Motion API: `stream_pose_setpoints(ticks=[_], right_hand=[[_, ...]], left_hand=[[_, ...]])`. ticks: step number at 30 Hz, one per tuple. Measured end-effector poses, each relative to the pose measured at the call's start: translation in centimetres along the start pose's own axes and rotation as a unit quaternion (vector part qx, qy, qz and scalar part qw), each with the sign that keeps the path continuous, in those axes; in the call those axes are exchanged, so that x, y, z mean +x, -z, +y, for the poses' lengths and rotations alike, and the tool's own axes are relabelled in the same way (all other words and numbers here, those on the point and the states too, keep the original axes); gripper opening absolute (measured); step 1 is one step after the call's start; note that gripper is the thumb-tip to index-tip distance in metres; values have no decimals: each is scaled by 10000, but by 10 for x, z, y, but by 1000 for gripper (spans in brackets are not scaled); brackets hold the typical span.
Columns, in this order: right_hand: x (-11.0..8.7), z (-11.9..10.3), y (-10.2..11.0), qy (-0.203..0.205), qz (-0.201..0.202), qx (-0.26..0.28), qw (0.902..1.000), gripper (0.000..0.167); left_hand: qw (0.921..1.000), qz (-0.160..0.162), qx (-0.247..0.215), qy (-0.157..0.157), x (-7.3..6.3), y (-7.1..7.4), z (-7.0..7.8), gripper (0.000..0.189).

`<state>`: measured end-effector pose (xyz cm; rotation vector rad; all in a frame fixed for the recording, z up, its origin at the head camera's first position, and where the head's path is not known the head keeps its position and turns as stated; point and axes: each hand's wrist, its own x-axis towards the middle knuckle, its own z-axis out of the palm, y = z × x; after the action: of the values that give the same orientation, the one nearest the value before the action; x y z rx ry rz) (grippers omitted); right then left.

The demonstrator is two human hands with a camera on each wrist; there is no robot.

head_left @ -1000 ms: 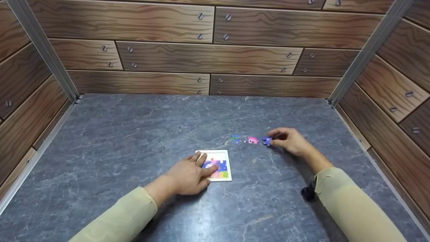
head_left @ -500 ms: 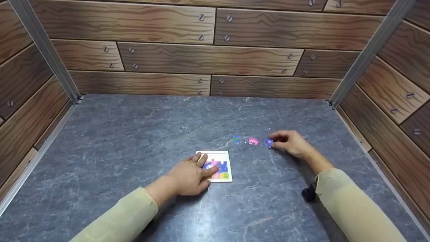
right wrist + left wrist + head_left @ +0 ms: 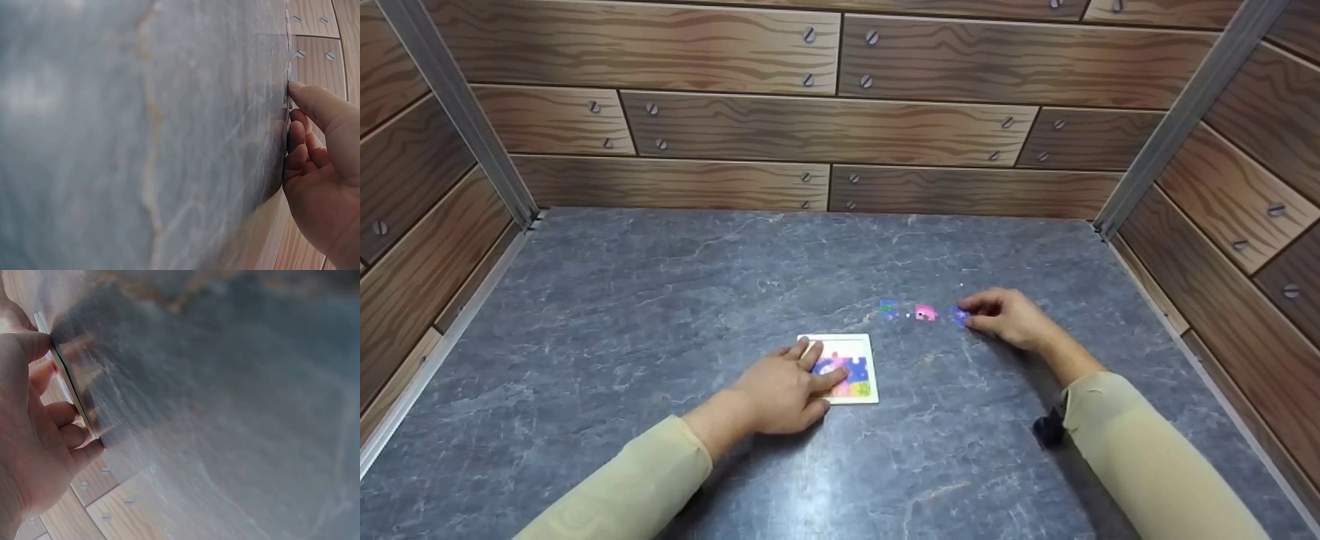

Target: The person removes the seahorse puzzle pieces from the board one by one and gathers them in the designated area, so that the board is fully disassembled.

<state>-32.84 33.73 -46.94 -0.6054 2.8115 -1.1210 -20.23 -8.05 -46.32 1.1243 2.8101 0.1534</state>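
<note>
My left hand (image 3: 784, 391) lies across the left part of a small white-framed jigsaw puzzle (image 3: 873, 375), fingers spread, covering some of it. Pink, blue, yellow and green pieces show in its lower part, while the upper strip of the board is bare white. In the left wrist view the fingertips (image 3: 90, 451) rest along the board's thin edge. Farther right, my right hand (image 3: 1011, 319) pinches the right side of a blue-purple puzzle piece (image 3: 958, 315) between thumb and finger, low at the tabletop. The right wrist view barely shows that piece, edge-on.
Left of the held piece lie a pink puzzle piece (image 3: 925, 313) with an eye on it and a blue-green puzzle piece (image 3: 888, 309). The grey marbled table (image 3: 675, 292) meets wood-print walls (image 3: 720, 127) at the back and sides.
The blue-purple piece has turned from a tilted, raised pose to lying flatter, and shifted slightly right with my right hand. My left hand has stayed on the puzzle board.
</note>
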Motion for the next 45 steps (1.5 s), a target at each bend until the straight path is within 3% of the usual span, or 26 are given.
stream_pose_setpoints(ticks=[11,23,30,35,42,45], right_hand=[[0,0,0,-82,29,338,9994,33],[-2,-10,3,-250,224,523,9981,34],[-2,-16,6,-118,565,596,9966,32],[0,-33,7,106,660,563,9962,30],[1,-66,1,195,432,323,9984,29],[2,-77,-5,360,345,306,9983,29]], left_hand=[[9998,189,24,-103,1,-1,0,54],[9999,89,-110,-61,3,2,-2,56],[9997,109,-182,-79,4,3,-2,55],[9993,229,-230,-167,1,5,-3,55],[9976,623,-210,-193,-8,9,-10,54],[9977,617,-106,-243,-15,12,-12,54]])
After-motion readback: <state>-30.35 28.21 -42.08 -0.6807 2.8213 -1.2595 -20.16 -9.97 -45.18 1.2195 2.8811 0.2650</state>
